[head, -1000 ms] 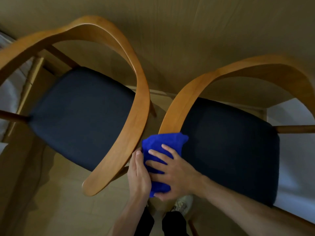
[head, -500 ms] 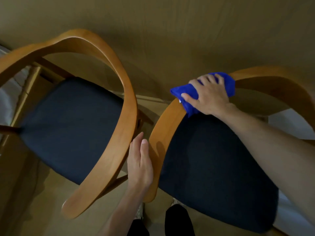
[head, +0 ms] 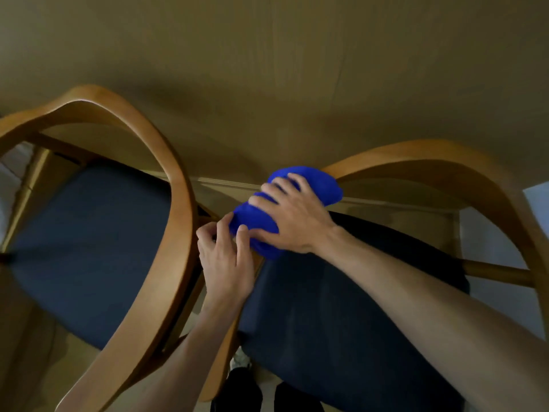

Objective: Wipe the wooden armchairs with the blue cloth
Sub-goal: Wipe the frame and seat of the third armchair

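Observation:
Two wooden armchairs with dark seats stand side by side below me. The blue cloth point(head: 315, 185) is bunched over the left armrest of the right armchair point(head: 445, 162). My right hand point(head: 292, 218) grips the cloth from above, fingers curled round it and the rail. My left hand point(head: 225, 251) lies just below it on the same armrest, fingers curled and its fingertips touching the cloth's lower end. The left armchair point(head: 175, 233) curves close beside my left hand.
A brown wooden tabletop point(head: 297, 69) fills the upper part of the view above both chairs. Light floor point(head: 493, 248) shows at the right between chair legs. My dark trouser legs point(head: 237, 391) are at the bottom, between the chairs.
My right hand has slid the cloth back down the armrest toward me. My left hand has moved up the rail and curled its fingers against the cloth's lower end.

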`<state>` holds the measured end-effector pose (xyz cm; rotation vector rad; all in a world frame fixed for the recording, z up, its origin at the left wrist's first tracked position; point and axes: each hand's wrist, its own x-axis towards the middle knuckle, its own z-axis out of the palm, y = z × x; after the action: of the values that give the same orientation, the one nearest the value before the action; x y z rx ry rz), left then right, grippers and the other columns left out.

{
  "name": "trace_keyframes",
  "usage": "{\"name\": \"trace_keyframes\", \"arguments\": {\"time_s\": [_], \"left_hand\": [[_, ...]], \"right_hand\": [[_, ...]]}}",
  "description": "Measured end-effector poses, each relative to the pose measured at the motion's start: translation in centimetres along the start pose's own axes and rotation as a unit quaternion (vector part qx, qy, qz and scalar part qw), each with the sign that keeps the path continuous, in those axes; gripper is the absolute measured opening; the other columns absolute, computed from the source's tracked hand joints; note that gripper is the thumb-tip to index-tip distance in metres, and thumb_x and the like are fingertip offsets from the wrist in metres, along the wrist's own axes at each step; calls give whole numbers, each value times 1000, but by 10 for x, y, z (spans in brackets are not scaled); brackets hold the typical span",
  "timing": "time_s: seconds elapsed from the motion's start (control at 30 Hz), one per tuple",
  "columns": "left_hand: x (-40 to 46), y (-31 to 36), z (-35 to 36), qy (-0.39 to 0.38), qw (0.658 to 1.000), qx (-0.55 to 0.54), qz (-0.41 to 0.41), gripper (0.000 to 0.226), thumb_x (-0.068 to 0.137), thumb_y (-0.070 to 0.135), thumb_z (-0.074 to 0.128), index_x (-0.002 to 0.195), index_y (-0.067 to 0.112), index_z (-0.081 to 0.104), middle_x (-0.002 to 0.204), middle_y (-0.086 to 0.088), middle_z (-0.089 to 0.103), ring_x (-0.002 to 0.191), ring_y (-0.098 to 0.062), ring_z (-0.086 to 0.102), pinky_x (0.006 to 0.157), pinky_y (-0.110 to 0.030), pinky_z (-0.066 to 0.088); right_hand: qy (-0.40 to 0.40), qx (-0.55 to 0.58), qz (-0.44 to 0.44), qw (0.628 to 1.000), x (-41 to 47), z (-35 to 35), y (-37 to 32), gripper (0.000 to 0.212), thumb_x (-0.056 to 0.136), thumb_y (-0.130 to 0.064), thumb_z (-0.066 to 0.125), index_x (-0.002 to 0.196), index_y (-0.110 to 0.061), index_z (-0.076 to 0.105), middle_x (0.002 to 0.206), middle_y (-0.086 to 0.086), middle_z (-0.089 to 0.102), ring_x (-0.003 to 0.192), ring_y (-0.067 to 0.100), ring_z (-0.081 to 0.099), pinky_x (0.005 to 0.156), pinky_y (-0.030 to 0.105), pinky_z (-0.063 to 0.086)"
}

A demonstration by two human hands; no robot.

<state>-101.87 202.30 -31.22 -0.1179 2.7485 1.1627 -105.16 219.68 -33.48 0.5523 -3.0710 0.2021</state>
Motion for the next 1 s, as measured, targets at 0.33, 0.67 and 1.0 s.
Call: {"name": "trace_keyframes", "arguments": {"time_s": [0.33, 0.67, 1.0], "left_hand": [[44, 54, 50, -103, 980, 75, 152, 39, 101, 34, 34, 129, 11, 49, 123, -6, 50, 109, -19, 42, 94, -37, 38], [40, 41, 63, -44, 970, 51, 235, 38, 93, 33, 47, 116, 3, 47, 111, -12, 47, 96, -25, 50, 86, -35, 42], [40, 40, 62, -50, 959, 108, 259, 39, 93, 39, 43, 115, 6, 43, 124, -17, 38, 103, -30, 46, 86, -48, 47]], "right_hand": [[-125, -161, 211, 956, -50, -67, 140, 84, 70, -74, 64, 137, -29, 41, 128, 6, 52, 118, 32, 45, 104, 54, 29], [-184, -62, 43, 980, 21, -44, 75, 55, 84, -18, 69, 132, -31, 45, 129, -1, 52, 117, 28, 46, 96, 45, 32], [-78, -89, 278, 953, -70, -84, 176, 76, 62, -63, 77, 123, -31, 47, 115, -1, 58, 108, 28, 53, 89, 45, 38]]}}
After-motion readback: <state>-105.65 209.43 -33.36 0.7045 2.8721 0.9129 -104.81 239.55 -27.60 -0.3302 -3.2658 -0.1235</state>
